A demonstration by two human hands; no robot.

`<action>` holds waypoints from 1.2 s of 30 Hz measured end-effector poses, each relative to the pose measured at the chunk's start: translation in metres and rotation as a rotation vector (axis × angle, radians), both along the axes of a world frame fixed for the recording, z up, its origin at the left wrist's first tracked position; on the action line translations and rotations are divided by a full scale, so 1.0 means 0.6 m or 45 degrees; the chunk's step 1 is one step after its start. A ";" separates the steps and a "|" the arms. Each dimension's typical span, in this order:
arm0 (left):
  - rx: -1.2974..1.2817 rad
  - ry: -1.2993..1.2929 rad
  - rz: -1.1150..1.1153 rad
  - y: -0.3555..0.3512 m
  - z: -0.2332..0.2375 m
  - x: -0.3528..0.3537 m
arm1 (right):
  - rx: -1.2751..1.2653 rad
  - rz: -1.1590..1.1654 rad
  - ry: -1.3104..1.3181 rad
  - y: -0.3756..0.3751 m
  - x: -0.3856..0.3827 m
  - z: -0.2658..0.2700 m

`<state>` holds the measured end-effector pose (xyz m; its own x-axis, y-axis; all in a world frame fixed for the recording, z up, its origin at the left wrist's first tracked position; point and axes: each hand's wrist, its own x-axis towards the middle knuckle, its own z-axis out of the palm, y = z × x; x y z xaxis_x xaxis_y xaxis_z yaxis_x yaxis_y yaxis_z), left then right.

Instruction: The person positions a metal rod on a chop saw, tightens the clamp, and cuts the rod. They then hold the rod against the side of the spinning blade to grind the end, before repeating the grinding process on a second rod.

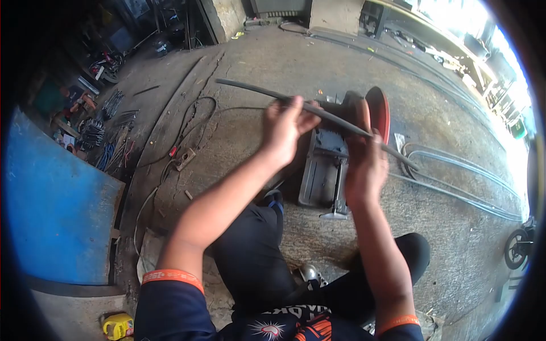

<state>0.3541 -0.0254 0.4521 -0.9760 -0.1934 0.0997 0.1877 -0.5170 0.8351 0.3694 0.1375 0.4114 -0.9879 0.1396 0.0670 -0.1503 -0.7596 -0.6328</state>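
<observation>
A long, thin dark metal rod point(245, 86) is held up slantwise in front of me, its left end higher in the view than its right. My left hand point(282, 129) pinches it near the middle with the fingers closed. Further right, my right hand point(365, 167) has its fingers wrapped round the rod, the thumb side toward me. Below and behind the hands stands a cut-off saw with a grey base point(318, 184) and a red disc-shaped guard point(380, 111). The rod crosses in front of its upper part in this view.
Bent metal rods point(466, 165) lie on the concrete floor at right. A cable point(185, 122) loops across the floor at left, near a blue panel point(57, 210). A yellow container point(118, 327) sits lower left. Another person point(75, 99) is at far left among bundled rods.
</observation>
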 end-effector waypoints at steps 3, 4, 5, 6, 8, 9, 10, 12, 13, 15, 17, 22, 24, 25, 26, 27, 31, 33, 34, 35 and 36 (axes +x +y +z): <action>-0.013 0.131 -0.174 0.056 0.016 -0.019 | 0.058 -0.071 -0.067 0.093 -0.023 0.030; 0.085 0.148 -0.212 0.068 0.016 -0.023 | 0.086 -0.139 -0.076 0.113 -0.028 0.039; 0.092 0.140 -0.224 0.075 0.010 -0.027 | 0.114 -0.208 -0.089 0.130 -0.030 0.048; 0.058 0.150 -0.217 0.082 0.003 -0.030 | 0.099 -0.208 -0.118 0.152 -0.034 0.043; 0.049 0.126 -0.271 0.093 -0.013 -0.025 | 0.045 -0.218 -0.207 0.177 -0.039 0.038; 0.123 0.098 -0.289 0.098 -0.021 -0.023 | 0.054 -0.208 -0.219 0.183 -0.042 0.038; 0.155 0.096 -0.300 0.102 -0.023 -0.024 | 0.056 -0.186 -0.220 0.189 -0.043 0.037; 0.186 0.095 -0.312 0.105 -0.019 -0.028 | 0.095 -0.144 -0.200 0.201 -0.049 0.032; 0.120 0.120 -0.289 0.105 -0.016 -0.032 | 0.098 -0.143 -0.201 0.202 -0.049 0.036; 0.058 0.143 -0.261 0.106 -0.013 -0.038 | 0.091 -0.110 -0.219 0.201 -0.045 0.047; -0.038 0.184 -0.236 0.104 -0.012 -0.041 | 0.095 -0.047 -0.213 0.210 -0.042 0.039; -0.058 0.144 -0.194 0.101 -0.016 -0.040 | 0.100 -0.003 -0.234 0.210 -0.036 0.035; -0.056 0.143 -0.206 0.101 -0.020 -0.042 | 0.088 0.011 -0.247 0.207 -0.033 0.039; -0.030 0.147 -0.189 0.101 -0.020 -0.042 | 0.089 -0.009 -0.252 0.206 -0.033 0.038; -0.002 0.150 -0.177 0.102 -0.021 -0.042 | 0.080 0.003 -0.256 0.205 -0.033 0.036; -0.002 0.150 -0.150 0.102 -0.021 -0.040 | 0.074 0.009 -0.261 0.205 -0.033 0.037; 0.014 0.071 -0.153 0.095 -0.027 -0.044 | 0.098 -0.023 -0.280 0.196 -0.030 0.043; 0.037 0.062 -0.135 0.094 -0.026 -0.042 | 0.112 -0.057 -0.300 0.193 -0.030 0.038; 0.036 0.049 -0.140 0.090 -0.028 -0.043 | 0.112 -0.082 -0.281 0.189 -0.028 0.041; 0.033 0.036 -0.138 0.087 -0.029 -0.044 | 0.113 -0.100 -0.262 0.183 -0.027 0.042; 0.035 0.009 -0.138 0.084 -0.029 -0.047 | 0.121 -0.115 -0.230 0.181 -0.030 0.038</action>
<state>0.3261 0.0250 0.4350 -0.9906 -0.0898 0.1029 0.1356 -0.5571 0.8193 0.3513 0.2460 0.4344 -0.9689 0.2295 -0.0928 -0.0926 -0.6838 -0.7238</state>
